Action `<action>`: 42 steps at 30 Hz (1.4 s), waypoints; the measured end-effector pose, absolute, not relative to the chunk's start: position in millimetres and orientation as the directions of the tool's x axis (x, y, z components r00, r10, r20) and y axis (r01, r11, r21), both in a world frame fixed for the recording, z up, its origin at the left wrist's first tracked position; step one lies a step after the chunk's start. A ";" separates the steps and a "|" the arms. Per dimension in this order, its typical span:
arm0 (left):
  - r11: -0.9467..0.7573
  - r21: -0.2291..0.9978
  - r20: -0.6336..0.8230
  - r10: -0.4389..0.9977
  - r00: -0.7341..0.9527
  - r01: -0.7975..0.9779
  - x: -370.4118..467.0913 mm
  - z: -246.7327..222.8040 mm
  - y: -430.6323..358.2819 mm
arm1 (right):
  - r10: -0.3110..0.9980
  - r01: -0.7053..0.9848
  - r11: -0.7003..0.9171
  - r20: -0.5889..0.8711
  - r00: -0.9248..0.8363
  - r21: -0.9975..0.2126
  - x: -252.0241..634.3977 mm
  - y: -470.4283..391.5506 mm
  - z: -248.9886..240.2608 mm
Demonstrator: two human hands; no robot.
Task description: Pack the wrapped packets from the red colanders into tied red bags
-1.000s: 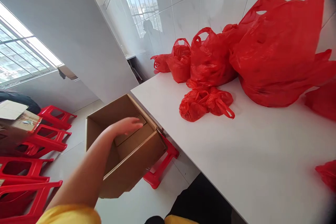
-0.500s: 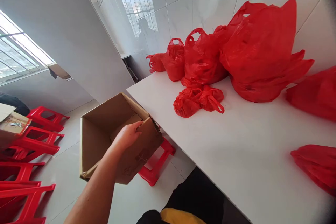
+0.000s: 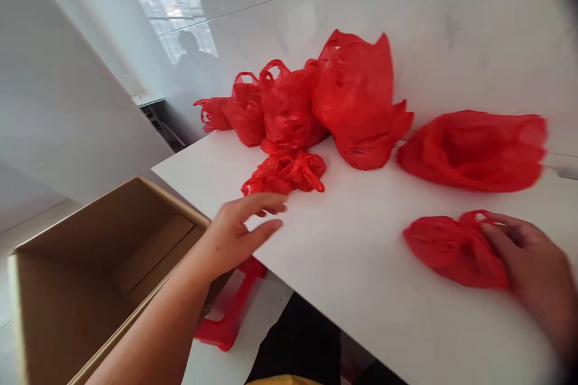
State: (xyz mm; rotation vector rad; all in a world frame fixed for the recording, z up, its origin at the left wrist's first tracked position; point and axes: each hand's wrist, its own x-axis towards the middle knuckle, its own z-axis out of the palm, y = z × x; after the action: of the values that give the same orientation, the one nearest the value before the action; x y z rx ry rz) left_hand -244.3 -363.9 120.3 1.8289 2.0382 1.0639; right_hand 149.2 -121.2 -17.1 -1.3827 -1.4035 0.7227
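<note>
My left hand [image 3: 246, 228] hovers over the near edge of the white table [image 3: 361, 252], fingers apart and nothing in them. Just beyond its fingertips lie small knotted red plastic bags [image 3: 289, 171]. At the right, my right hand [image 3: 533, 258] grips a small red plastic bag [image 3: 456, 249] by its gathered top, low over the tabletop; some of its fingers are hidden or blurred. A cardboard box [image 3: 58, 289], open at the top, stands below my left forearm beside the table; its visible inside holds nothing.
Several filled red bags [image 3: 289, 102] line the tiled wall, a tall one [image 3: 354, 90] among them. A slack red bag [image 3: 478, 153] with its mouth open lies at the back right. A red plastic stool [image 3: 235, 313] stands under the table edge by the box.
My left hand has let go of the box rim and moved over the table. My right hand has come into view, holding the small red bag. The view has turned right.
</note>
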 end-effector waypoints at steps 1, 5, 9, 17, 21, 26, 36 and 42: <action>-0.149 0.667 0.258 0.965 -0.040 0.730 -229.2 121.0 -342.9 | 0.969 0.364 0.106 0.178 0.171 -0.925 151.2 -122.1 -14.4; -0.267 0.770 0.126 0.954 0.273 0.580 -160.2 106.4 -255.2 | 0.981 0.205 0.135 0.159 0.109 -0.969 143.5 -125.0 -13.8; -0.337 0.644 0.118 0.931 0.345 0.687 -91.1 85.2 -200.2 | 0.979 0.235 0.165 0.188 0.083 -0.958 138.8 -126.9 -14.2; -0.336 0.506 -0.069 0.902 0.426 0.794 -77.8 55.0 -180.6 | 0.977 0.287 0.128 0.170 0.127 -0.949 149.4 -118.7 -7.6; -0.329 0.694 -0.050 0.865 0.499 0.641 -97.7 58.7 -180.6 | 0.966 0.409 0.131 0.209 0.151 -0.903 146.0 -112.8 -11.1; -0.193 0.753 0.008 0.958 0.285 0.629 -100.4 54.1 -174.4 | 0.980 0.247 0.150 0.176 0.088 -0.957 149.2 -112.1 -5.2; -0.552 0.573 0.283 0.827 0.485 0.606 -61.8 21.7 -177.4 | 0.981 0.362 0.195 0.179 -0.078 -0.911 124.5 -137.2 -6.6; -0.469 0.492 0.257 0.883 0.392 0.734 -92.0 32.3 -181.5 | 0.998 0.301 0.061 0.049 -0.045 -0.952 130.6 -129.2 -3.5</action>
State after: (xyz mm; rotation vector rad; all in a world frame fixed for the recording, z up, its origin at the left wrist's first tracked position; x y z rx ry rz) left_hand -92.0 -181.5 32.3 2.3559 1.4144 0.7098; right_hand 130.6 -129.2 -3.5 -1.3702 -1.4867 1.0335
